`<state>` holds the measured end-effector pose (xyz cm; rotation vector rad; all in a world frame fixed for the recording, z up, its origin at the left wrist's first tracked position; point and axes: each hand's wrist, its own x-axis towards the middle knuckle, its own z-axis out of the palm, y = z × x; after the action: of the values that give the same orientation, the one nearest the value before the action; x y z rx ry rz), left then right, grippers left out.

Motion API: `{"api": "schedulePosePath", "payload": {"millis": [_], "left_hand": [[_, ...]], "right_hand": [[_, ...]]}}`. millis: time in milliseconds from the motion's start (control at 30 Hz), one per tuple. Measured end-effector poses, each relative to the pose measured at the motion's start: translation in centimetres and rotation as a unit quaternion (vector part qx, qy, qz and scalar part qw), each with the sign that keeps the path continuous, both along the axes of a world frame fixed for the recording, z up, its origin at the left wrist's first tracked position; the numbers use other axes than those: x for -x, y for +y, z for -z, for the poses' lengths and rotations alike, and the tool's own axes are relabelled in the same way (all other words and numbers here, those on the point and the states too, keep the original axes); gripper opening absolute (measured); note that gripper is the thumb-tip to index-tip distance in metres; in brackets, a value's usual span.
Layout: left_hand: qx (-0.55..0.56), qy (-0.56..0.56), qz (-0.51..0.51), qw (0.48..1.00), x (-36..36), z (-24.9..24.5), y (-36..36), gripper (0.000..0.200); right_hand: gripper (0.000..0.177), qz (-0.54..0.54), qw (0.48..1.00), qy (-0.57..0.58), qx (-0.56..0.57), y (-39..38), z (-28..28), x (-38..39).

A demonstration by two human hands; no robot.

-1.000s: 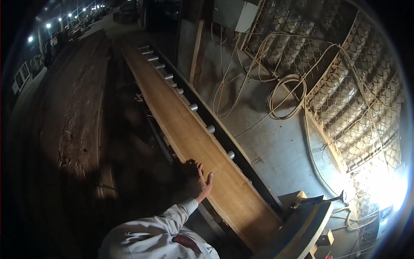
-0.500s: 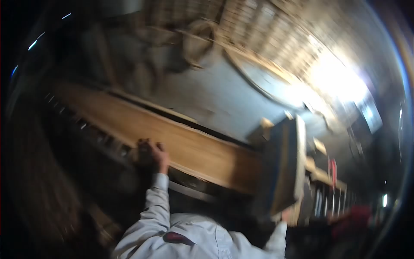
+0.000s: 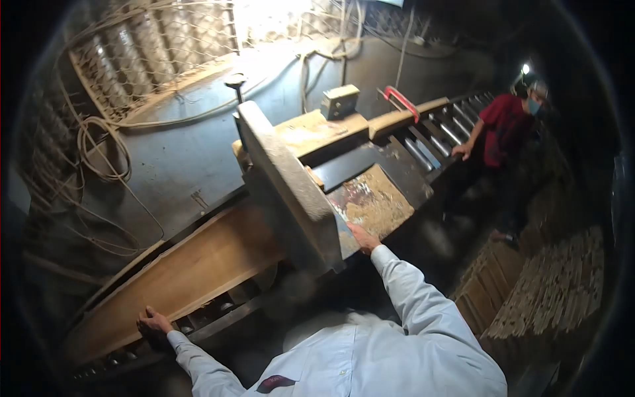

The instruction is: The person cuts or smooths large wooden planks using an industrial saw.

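A long wooden board (image 3: 198, 264) lies on the roller conveyor at the lower left, its right end passing under a tall machine housing (image 3: 291, 172). My left hand (image 3: 155, 324) is at the board's near edge, fingers apart, holding nothing that I can see. My right hand (image 3: 362, 238) rests at the near side of the housing, beside a metal bed strewn with sawdust (image 3: 374, 202). Its fingers are partly hidden against the machine, and I cannot make out a grip.
A person in a red shirt (image 3: 503, 129) stands by the rollers (image 3: 450, 132) at the right, one hand on them. A red clamp (image 3: 401, 102) sits on the far rail. Stacked boards (image 3: 549, 284) lie lower right; coiled cable (image 3: 106, 149) hangs at left.
The view has swung to the right, bringing the co-worker and the sawdust-covered bed into sight. My right hand now shows clearly beside the housing; my left hand remains by the board's near edge.
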<state>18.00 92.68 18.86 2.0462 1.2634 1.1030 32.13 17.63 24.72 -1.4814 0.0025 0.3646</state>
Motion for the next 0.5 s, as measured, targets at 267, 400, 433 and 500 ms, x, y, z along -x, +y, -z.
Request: {"api": "schedulePosePath", "payload": {"millis": [267,400,433,500], "left_hand": [[-0.048,0.128,0.002,0.991,1.7,0.4,1.4,0.065],[-0.02,0.118,0.091,0.989,3.2,0.0,-6.6,0.065],[-0.063,0.131,0.094,0.985,3.7,-1.1,-10.2,0.062],[-0.092,0.134,0.121,0.979,4.6,-1.8,-15.3,0.058]], "right_hand": [[0.029,0.25,0.953,-0.02,0.171,-8.1,0.9,9.3],[0.026,0.412,0.903,0.061,0.104,-13.6,0.7,18.4],[0.027,0.445,0.886,0.08,0.099,-14.5,0.9,20.5],[0.026,0.499,0.857,0.097,0.086,-15.6,0.9,24.0]]}}
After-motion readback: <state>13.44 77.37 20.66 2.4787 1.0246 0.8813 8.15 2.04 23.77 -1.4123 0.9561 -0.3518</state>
